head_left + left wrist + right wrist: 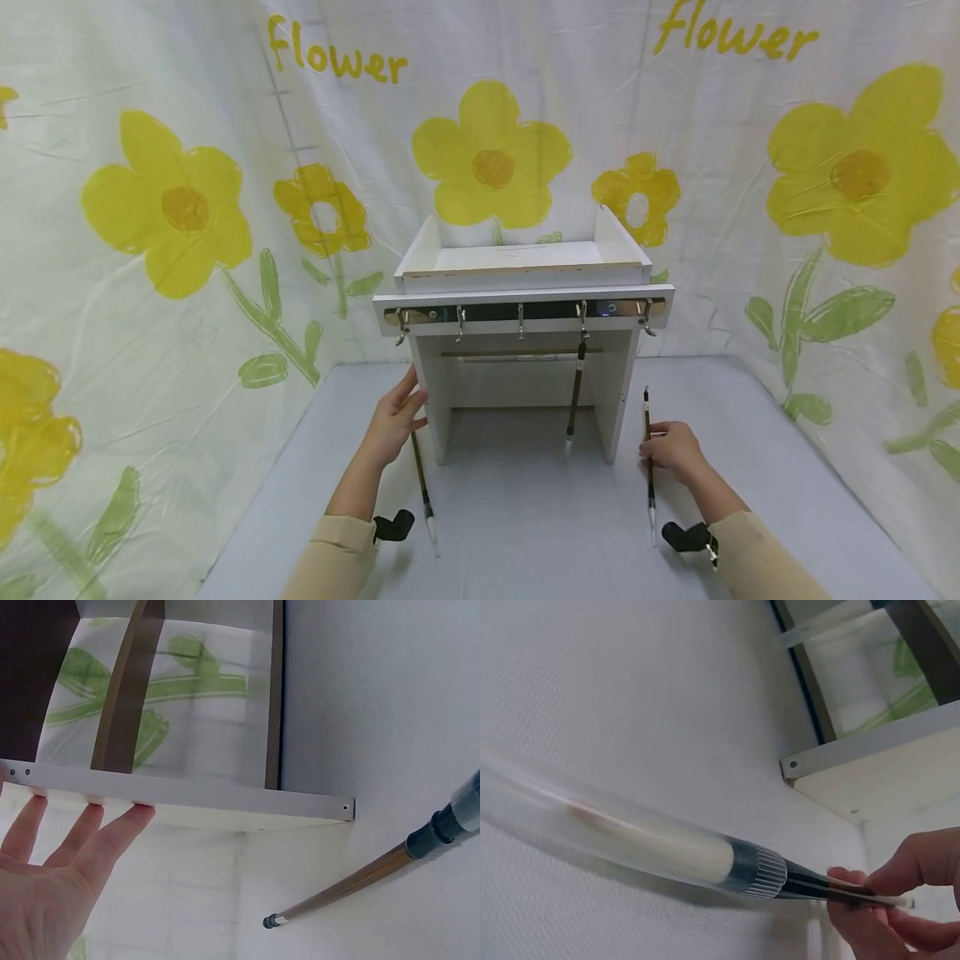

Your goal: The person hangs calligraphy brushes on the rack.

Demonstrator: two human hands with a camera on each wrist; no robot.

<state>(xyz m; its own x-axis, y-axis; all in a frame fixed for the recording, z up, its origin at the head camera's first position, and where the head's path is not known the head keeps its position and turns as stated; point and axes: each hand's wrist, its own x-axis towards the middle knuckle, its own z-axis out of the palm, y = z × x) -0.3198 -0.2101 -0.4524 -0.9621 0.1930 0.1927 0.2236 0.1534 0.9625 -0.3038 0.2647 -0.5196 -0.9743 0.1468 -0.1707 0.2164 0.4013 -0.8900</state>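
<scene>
My left hand (390,425) rests against the outer left side of a white shelf stand (431,408). In the left wrist view its fingertips (142,812) touch the panel's edge, fingers extended. Right of the stand, my right hand (673,450) pinches a calligraphy brush (651,492) by its brown handle, held upright in the head view. A clear cap (652,832) covers this brush's pale bristles. Another calligraphy brush (575,387) hangs bristles down from a hook (582,317) on the stand's front. A third brush (422,475) lies on the table beside my left hand.
A dark metal strip (551,310) with several hooks crosses the stand's front, below an open top tray (525,269). The stand sits on a pale grey table (517,533). Behind and beside it hangs a white curtain (450,50) with yellow flowers.
</scene>
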